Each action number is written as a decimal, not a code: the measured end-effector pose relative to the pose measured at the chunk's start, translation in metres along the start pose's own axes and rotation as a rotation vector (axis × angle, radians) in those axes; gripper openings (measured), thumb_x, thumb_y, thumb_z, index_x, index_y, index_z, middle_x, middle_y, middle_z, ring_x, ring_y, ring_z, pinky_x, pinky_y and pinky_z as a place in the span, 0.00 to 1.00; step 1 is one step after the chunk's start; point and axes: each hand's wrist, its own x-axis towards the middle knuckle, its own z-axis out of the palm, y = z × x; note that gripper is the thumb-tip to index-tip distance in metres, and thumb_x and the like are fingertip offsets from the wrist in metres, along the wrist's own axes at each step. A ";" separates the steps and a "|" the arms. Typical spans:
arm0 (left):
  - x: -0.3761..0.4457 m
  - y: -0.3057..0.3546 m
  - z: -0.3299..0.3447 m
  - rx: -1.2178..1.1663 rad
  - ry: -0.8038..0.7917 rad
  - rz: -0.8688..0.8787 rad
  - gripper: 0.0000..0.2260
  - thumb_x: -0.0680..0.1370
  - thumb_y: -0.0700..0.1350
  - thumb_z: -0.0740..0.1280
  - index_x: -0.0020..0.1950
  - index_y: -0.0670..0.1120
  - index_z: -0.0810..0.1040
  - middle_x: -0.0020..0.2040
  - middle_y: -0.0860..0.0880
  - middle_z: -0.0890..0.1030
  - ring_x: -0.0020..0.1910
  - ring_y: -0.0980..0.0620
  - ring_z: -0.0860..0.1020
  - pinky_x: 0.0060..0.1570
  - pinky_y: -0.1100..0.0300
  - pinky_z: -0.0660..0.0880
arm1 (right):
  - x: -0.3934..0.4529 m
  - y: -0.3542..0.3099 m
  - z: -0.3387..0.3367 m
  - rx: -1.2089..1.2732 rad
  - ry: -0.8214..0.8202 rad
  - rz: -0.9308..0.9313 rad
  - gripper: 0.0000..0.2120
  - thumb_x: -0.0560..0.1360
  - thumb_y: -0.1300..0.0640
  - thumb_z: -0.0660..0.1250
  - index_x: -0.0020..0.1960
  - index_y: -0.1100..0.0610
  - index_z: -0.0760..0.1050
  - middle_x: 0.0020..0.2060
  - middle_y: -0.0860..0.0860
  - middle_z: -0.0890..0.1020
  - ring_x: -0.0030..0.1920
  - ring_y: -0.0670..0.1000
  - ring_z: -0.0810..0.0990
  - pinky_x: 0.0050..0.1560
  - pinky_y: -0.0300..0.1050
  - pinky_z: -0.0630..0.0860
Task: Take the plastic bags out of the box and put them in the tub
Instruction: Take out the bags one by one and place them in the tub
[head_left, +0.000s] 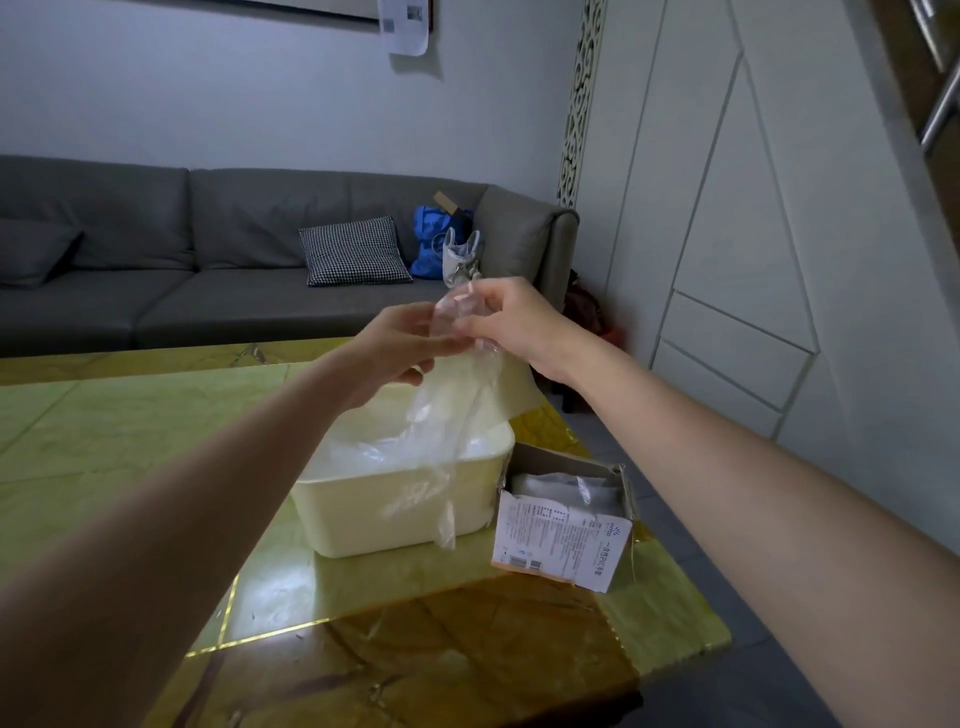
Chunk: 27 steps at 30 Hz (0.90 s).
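Several bags are already lying in the tub (363, 519); both hands, left hand (400, 353) and right hand (511, 322), are pinching one plastic bag (441, 436) above it, while more are waiting in the box (566, 535).

The clear bag (447, 415) veils part of the tub (363, 519) and hides the fingertips of both hands. Small print on the box (561, 540) is unreadable, its contents indistinct. The left forearm (156, 545) covers the bench (467, 649), which runs off the picture's left and lower edges.
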 end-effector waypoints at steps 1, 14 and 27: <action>-0.001 -0.004 -0.005 0.006 0.015 -0.042 0.04 0.74 0.42 0.69 0.49 0.46 0.78 0.35 0.51 0.76 0.29 0.57 0.69 0.28 0.68 0.68 | 0.003 0.001 0.001 -0.067 0.092 -0.022 0.10 0.74 0.63 0.68 0.54 0.61 0.78 0.50 0.58 0.81 0.51 0.56 0.79 0.51 0.45 0.77; 0.000 -0.057 -0.081 0.671 0.477 0.009 0.13 0.76 0.44 0.67 0.60 0.44 0.75 0.48 0.45 0.78 0.31 0.57 0.72 0.26 0.64 0.67 | 0.034 0.071 0.062 -0.438 0.258 -0.007 0.16 0.78 0.69 0.56 0.64 0.63 0.68 0.56 0.60 0.75 0.55 0.59 0.75 0.48 0.47 0.70; 0.040 -0.114 -0.028 0.897 -0.473 -0.526 0.38 0.76 0.42 0.67 0.76 0.58 0.46 0.68 0.42 0.69 0.50 0.49 0.78 0.38 0.64 0.77 | 0.033 0.057 0.082 -0.765 -0.417 0.117 0.21 0.75 0.51 0.67 0.65 0.57 0.69 0.60 0.54 0.69 0.57 0.55 0.72 0.55 0.47 0.73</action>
